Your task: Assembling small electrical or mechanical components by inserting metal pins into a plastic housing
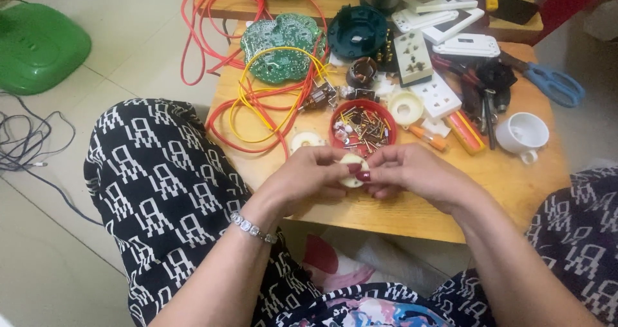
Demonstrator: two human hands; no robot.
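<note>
A small cream disc (pixel 353 170) was pinched between both hands at the frame's centre, above the desk (pixel 515 179) edge. The left hand (pixel 302 179) closed on its left rim, the right hand (pixel 412 172) on its right, both equally near.

Both forearms are being brought in from the bottom edge, converging at centre. The left hand (pixel 302 176) is being held with fingers curled inward, thumb pointing right, a bracelet being worn at the wrist. The right hand (pixel 412 172) is being held palm down, fingers bent, fingertips being pressed against those of the left hand. Both hands are being kept closed in a pinch.
</note>
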